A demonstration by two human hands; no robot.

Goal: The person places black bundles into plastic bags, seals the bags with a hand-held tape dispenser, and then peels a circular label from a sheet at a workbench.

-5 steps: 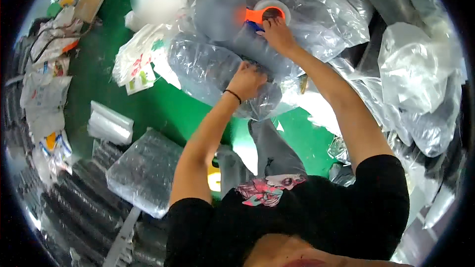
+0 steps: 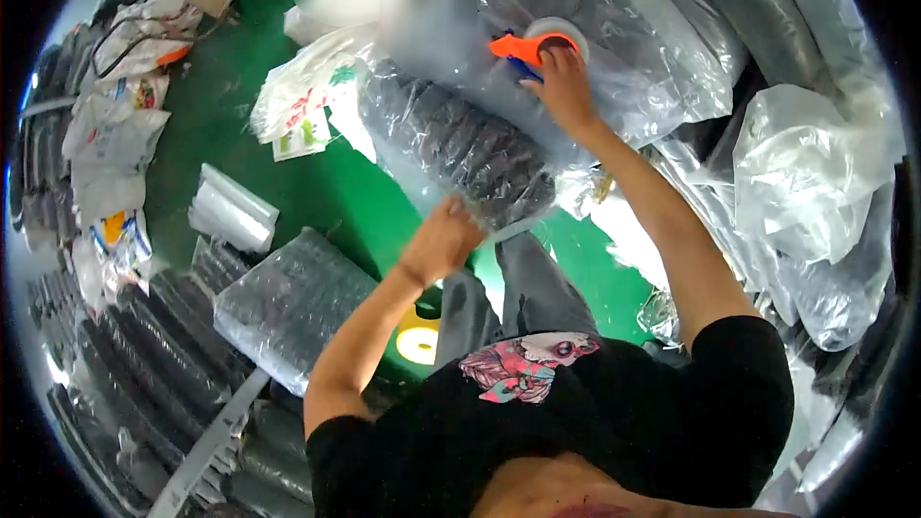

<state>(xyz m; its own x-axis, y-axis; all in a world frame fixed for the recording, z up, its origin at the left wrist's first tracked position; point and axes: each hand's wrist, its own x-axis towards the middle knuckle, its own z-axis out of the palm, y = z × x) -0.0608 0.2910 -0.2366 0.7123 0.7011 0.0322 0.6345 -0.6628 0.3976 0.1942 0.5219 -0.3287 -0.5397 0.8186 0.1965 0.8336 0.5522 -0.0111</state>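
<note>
In front of me lies a clear plastic bag [image 2: 441,134] with dark, ridged, folded goods inside. My left hand [image 2: 444,242] is closed at its near edge, fingers curled on the plastic. My right hand [image 2: 568,86] is closed around an orange tape dispenser [image 2: 518,47] with a blue handle part, mostly hidden by the fingers. A roll of clear tape shows behind the dispenser's orange side. The dispenser is over a larger clear bag [image 2: 633,67] of grey goods, beyond the ridged one.
White printed bags [image 2: 297,101] lie at the far left on the green floor [image 2: 326,197]. A clear-wrapped dark bundle [image 2: 293,302] and a small clear roll [image 2: 233,209] are at left. Crumpled clear bags [image 2: 801,168] pile at right. A yellow ring [image 2: 417,338] stands near my legs.
My left hand has moved from the top of the bag toward me and left, to its near edge. The plastic over the ridged goods now lies flatter. The right hand keeps the tape dispenser.
</note>
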